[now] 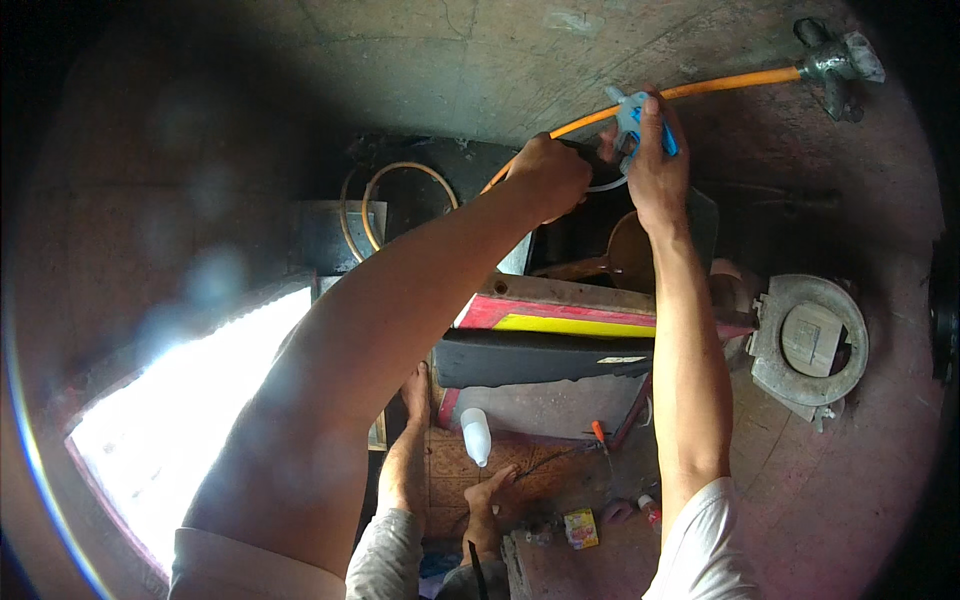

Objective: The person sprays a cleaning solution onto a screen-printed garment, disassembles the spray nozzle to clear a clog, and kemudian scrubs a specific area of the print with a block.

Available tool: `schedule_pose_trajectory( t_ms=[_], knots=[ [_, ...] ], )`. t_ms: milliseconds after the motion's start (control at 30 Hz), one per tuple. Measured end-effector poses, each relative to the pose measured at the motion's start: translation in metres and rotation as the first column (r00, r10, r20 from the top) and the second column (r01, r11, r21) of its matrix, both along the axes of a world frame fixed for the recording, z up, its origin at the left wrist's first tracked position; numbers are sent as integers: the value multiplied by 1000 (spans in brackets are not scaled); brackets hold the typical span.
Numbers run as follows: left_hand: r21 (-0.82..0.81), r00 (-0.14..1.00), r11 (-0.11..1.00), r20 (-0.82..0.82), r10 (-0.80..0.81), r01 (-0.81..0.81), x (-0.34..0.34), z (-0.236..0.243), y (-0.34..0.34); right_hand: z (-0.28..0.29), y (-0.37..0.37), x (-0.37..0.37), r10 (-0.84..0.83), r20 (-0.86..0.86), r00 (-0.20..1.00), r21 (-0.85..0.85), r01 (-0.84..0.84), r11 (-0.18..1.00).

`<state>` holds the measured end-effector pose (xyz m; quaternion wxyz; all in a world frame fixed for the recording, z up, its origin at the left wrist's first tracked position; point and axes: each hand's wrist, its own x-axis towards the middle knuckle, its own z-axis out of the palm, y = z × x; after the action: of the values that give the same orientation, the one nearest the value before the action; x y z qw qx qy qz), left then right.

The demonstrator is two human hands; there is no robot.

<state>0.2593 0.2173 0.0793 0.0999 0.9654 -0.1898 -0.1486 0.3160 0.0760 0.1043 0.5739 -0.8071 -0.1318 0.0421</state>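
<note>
Scuffed brown surface [420,60] fills the top of the frame, dim at the rim, with a glaring bright panel [190,420] at lower left. Right of top centre, the right hand [660,175] is wrapped around a blue and pale sprayer [630,115], thumb upright against it. A thin pale tube [606,187] curves from below the sprayer toward the left hand [552,178], just to the left; its fingers are curled, but I cannot tell whether they pinch the tube, the hose or something hidden. An orange hose [735,83] stretches from a dark fitting [830,65] at upper right, past both hands, to loops left of centre. A hard pull between the hands could work the tube loose from the sprayer or kink it, and a snag on the hose — it passes right beside both hands — could tug at the fitting. Well apart, at lower centre, a white bottle [476,437] lies near an orange-handled screwdriver [599,432]; a careless foot could set the bottle rolling. Dark things crowd below the hands, so a dropped sprayer would likely — in my judgement — be hard to spot.
</note>
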Motion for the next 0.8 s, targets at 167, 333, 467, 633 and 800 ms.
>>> schedule_pose_trajectory(
  t_ms=[167,333,467,633,800],
  knots=[
    [-5,1000,1000,12,2,-2,-1,-3,2,7,13,-10,48,-77,996,185,-33,982],
    [52,1000,998,-4,-21,22,0,6,3,0,-4,-6,97,-71,993,0,-98,995],
    [42,999,999,-43,-24,26,0,13,1,-10,8,-13,47,-30,998,191,-40,981],
    [23,1000,1000,-24,1,-1,2,5,0,-15,9,-3,3,16,1000,-58,-2,998],
    [13,999,999,15,44,-44,1,-5,-1,-16,25,-12,45,152,987,134,-65,989]
  ],
)
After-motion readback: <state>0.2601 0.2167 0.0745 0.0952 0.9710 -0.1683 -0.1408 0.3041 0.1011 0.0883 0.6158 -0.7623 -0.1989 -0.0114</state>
